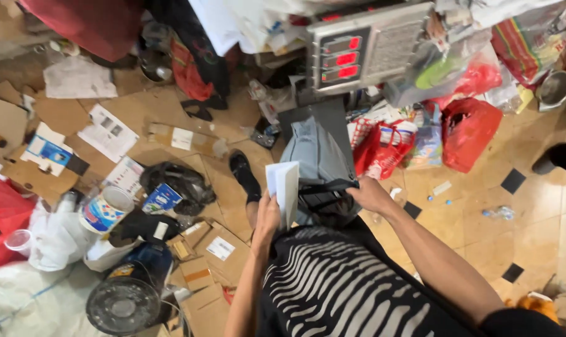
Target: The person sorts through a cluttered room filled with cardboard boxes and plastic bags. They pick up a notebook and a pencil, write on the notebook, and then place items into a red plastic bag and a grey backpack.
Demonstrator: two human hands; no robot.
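The left hand (267,215) pinches a folded white paper sheet (284,184), thin and crisp-edged, just above the zebra-striped garment. Beside that paper, the right hand (370,195) closes its fingers on the black strap of a grey fabric bag (317,165). Beyond the bag stands a boxy metal weighing scale (364,47) with red lit digits, and right of it glossy red plastic bags (467,131).
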